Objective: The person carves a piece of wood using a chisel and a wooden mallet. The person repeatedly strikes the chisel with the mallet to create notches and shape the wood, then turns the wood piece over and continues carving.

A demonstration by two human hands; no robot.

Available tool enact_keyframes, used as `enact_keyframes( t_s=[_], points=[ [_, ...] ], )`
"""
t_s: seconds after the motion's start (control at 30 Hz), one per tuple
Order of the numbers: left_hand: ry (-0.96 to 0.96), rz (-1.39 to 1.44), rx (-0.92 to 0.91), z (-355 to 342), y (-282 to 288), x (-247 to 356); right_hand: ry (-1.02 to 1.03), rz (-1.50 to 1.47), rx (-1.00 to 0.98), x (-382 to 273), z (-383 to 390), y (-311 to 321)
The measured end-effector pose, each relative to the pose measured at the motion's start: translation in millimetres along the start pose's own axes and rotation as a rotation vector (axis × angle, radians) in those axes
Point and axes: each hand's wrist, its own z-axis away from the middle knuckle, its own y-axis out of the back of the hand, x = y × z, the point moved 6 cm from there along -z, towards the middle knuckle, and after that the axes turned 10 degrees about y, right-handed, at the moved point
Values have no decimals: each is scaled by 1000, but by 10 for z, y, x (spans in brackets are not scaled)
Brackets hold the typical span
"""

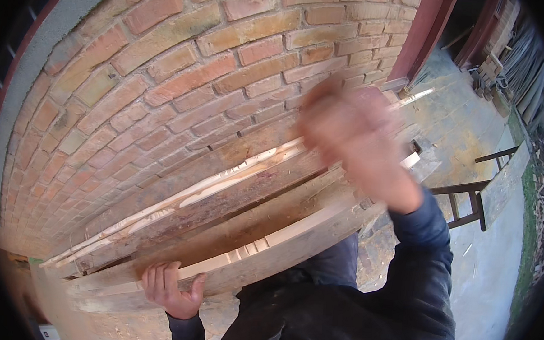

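My left hand [172, 288] grips the pale wooden strip [229, 256] along the near edge of a long weathered wooden bench [283, 237], its fingers wrapped over the top. Several short cuts cross that strip right of the hand. My right hand [358, 138] is raised above the bench's right part, smeared by motion; whether it holds the brownish blur at its top cannot be made out. Behind it, long narrow strips [196, 193] of pale, rough-cut wood lie along the wall side of the bench.
A brick wall [216, 60] runs behind the bench. At the right stand dark frame stools [478, 207] on concrete paving [489, 277]. A doorway [455, 31], bundled long sticks [527, 67] and scattered wood pieces [540, 217] lie farther right.
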Motion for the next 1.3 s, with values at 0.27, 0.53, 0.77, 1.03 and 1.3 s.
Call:
enact_keyframes(
  t_s=[0.27,0.53,0.77,1.03,1.3],
  points=[
    [-99,129,-55,-147,-229,530,-370,440,743,783,1259,2243],
    [-124,174,-155,-283,-367,996,-576,561,844,1272,2155,2502],
    [-94,204,-267,-288,-413,1149,-667,711,777,1423,2280,2447],
    [-165,193,-333,-458,-363,1550,-305,549,962,985,2005,2314],
    [-184,114,-457,-482,-474,1584,-388,-747,927,671,1095,1253]
  ],
)
